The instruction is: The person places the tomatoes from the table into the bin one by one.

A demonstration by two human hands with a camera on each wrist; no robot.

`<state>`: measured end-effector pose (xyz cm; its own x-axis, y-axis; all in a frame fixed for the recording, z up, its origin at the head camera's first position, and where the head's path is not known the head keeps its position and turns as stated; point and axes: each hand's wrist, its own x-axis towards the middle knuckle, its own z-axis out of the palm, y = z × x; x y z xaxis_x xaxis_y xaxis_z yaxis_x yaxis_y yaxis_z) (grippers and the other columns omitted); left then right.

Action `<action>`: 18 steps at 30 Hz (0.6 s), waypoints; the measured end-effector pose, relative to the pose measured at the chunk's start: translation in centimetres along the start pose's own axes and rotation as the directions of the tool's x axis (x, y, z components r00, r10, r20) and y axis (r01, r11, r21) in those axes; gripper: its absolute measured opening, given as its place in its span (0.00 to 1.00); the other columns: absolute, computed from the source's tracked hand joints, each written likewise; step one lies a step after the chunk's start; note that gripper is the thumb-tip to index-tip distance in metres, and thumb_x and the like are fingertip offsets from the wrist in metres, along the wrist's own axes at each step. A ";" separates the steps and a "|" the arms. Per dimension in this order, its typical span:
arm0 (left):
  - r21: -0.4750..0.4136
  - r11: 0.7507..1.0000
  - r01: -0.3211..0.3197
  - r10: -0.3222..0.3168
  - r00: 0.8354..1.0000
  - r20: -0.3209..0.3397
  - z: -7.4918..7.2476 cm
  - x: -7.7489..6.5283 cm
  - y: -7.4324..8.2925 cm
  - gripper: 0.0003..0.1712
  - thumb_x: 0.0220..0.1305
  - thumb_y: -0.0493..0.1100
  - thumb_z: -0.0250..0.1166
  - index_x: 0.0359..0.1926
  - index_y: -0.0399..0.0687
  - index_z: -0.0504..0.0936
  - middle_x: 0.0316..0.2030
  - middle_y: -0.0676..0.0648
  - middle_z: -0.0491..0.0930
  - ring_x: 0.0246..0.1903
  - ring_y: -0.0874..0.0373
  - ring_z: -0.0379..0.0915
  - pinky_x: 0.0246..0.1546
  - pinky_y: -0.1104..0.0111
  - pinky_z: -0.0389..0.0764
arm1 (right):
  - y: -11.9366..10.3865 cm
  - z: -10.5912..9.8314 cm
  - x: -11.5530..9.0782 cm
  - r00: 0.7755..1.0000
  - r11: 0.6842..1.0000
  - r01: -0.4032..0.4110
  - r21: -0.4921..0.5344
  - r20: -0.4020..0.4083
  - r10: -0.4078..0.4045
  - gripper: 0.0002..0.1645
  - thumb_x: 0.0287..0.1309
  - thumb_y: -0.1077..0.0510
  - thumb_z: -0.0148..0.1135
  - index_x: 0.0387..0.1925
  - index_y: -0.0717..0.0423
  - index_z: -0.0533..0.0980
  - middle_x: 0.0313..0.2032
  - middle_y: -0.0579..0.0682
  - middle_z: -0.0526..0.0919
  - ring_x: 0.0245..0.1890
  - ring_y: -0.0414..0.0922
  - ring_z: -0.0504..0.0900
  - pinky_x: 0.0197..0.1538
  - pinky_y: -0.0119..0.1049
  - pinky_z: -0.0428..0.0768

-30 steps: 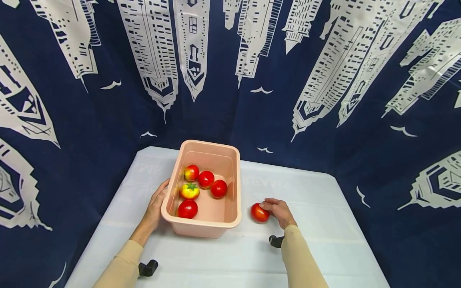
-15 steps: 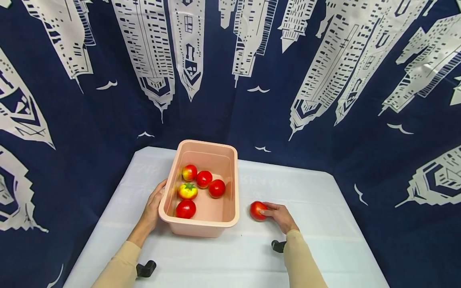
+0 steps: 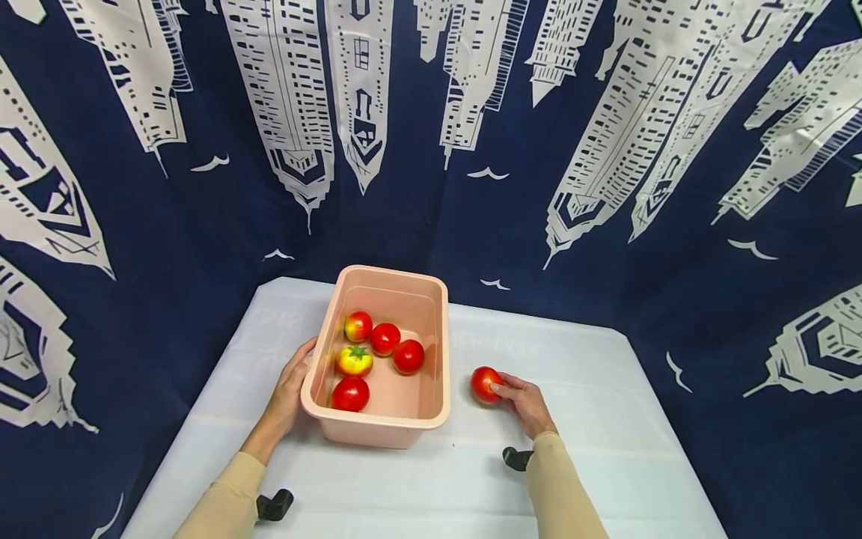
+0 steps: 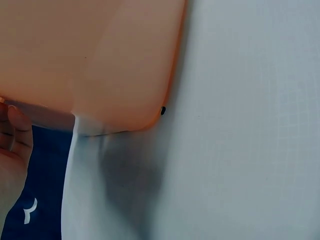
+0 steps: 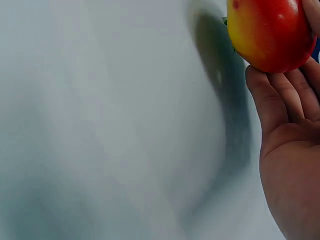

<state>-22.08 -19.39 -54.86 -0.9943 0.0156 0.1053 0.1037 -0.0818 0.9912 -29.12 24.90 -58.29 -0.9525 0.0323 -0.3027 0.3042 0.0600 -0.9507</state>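
Note:
A pink plastic bin stands left of centre on the table, holding several red tomatoes, one of them showing a yellow top with a green calyx. Along the bin's left outer wall lies my left hand, its fingers against the side; the left wrist view catches part of that hand at the bin's edge. To the right of the bin, my right hand pinches another tomato between thumb and fingers. Up close in the right wrist view, this tomato is red with a yellow patch, its shadow cast on the cloth.
White cloth covers the table. A navy curtain printed with white buildings hangs behind and at both sides. Black wrist devices stick out beside both sleeves.
The right hand has shifted its fingers around the tomato and now pinches it, the tomato turned and slightly farther back. The left hand and bin keep their place.

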 end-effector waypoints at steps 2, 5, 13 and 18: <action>0.007 1.000 -0.007 0.007 1.000 -0.009 -0.1 0.0 -0.1 0.28 0.75 0.45 0.37 0.73 0.49 0.57 0.72 0.41 0.58 0.59 0.65 0.61 0.55 0.84 0.64 | -0.3 0.2 0.2 1.000 1.000 0.008 0.013 0.000 -0.008 0.35 0.55 0.59 0.68 0.63 0.67 0.70 0.62 0.62 0.72 0.46 0.40 0.80 0.49 0.28 0.81; 0.013 1.000 -0.008 0.009 1.000 -0.024 -0.1 0.1 -0.1 0.28 0.75 0.44 0.37 0.73 0.49 0.59 0.68 0.39 0.62 0.56 0.66 0.65 0.55 0.83 0.66 | -0.8 0.5 0.4 1.000 1.000 0.012 0.027 -0.003 -0.011 0.35 0.56 0.59 0.68 0.64 0.67 0.70 0.63 0.61 0.71 0.46 0.40 0.79 0.48 0.27 0.80; 0.017 1.000 0.000 0.000 1.000 -0.012 0.1 0.1 -0.1 0.28 0.75 0.46 0.39 0.73 0.49 0.58 0.72 0.42 0.58 0.59 0.67 0.63 0.55 0.84 0.65 | -2.7 1.5 0.8 0.999 0.996 0.035 0.087 -0.039 -0.032 0.35 0.55 0.62 0.68 0.64 0.65 0.70 0.63 0.60 0.72 0.44 0.38 0.79 0.45 0.24 0.80; 0.019 1.000 -0.010 0.011 0.999 -0.033 -0.1 0.1 -0.1 0.28 0.75 0.45 0.39 0.73 0.48 0.58 0.68 0.38 0.63 0.55 0.65 0.67 0.53 0.83 0.68 | -4.7 2.5 1.0 0.997 0.993 0.066 0.100 -0.039 -0.063 0.36 0.54 0.60 0.70 0.64 0.63 0.70 0.63 0.60 0.73 0.47 0.39 0.80 0.47 0.24 0.80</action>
<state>-22.15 -19.45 -54.97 -0.9934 -0.0182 0.1135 0.1144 -0.0628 0.9914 -31.55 22.12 -54.35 -0.9685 0.0675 -0.2398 0.2377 -0.0377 -0.9706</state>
